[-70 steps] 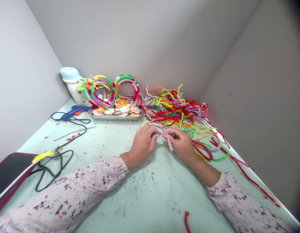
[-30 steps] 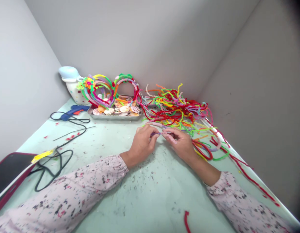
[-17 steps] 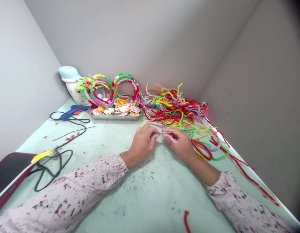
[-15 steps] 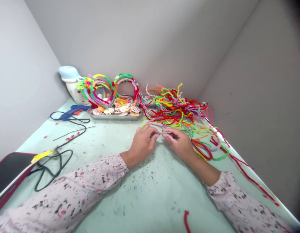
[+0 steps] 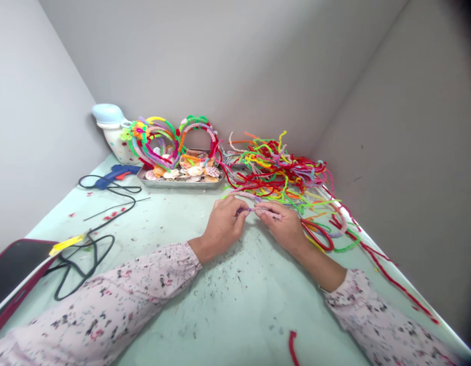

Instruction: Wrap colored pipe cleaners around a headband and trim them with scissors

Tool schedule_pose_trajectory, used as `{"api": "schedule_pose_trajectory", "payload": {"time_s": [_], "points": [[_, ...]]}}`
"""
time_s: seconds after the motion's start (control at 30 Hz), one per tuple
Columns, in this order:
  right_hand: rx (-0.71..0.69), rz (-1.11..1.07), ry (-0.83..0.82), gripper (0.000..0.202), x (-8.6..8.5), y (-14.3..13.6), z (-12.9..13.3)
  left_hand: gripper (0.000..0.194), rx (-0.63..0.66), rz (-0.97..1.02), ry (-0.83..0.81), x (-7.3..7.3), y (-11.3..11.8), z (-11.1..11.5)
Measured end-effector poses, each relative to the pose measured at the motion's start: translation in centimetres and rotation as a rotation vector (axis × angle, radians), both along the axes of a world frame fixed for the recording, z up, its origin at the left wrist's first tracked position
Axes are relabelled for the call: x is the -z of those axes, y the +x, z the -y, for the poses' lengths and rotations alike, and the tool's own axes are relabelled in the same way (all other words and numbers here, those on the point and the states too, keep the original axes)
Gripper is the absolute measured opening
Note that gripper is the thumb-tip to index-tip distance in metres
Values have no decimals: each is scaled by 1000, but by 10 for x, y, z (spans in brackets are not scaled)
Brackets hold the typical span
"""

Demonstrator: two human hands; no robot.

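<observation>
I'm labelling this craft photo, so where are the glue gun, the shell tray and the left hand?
Glue gun [image 5: 111,177], head view: blue body.
Shell tray [image 5: 182,185], head view: front wall.
Left hand [image 5: 221,227], head view: back of it.

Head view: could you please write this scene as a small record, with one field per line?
left hand: pinching purple fuzzy strip
right hand: pinching pink fuzzy strip
hand spacing: close together, fingertips nearly meeting
far left: white bottle with blue lid; blue glue gun in front
far middle: metal tray of shells, colourful hoops upright there
far right: tangled fuzzy stems
near edge: short red piece
surface: pale green tabletop
</observation>
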State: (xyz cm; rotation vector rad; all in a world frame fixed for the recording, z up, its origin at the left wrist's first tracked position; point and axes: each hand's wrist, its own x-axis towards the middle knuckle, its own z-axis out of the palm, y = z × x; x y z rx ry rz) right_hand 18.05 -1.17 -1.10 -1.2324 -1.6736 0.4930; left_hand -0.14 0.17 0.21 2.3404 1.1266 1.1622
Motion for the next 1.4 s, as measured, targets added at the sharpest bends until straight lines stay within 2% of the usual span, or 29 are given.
{"api": "schedule_pose_trajectory", "payload": {"time_s": [0.17,0.5,0.8,1.4], "points": [[-1,-5,33,18,0,0,0,5,0,-4,3,0,0,0],[-16,-47,-63,22,1,0,0,6,-15,-11,1,-1,0,0],[-17,-93,-34,18,2,-1,0,7,-10,-11,0,-3,0,2],[-28,-124,-132,25,1,0,1,6,-4,0,14,-1,0,2]]}}
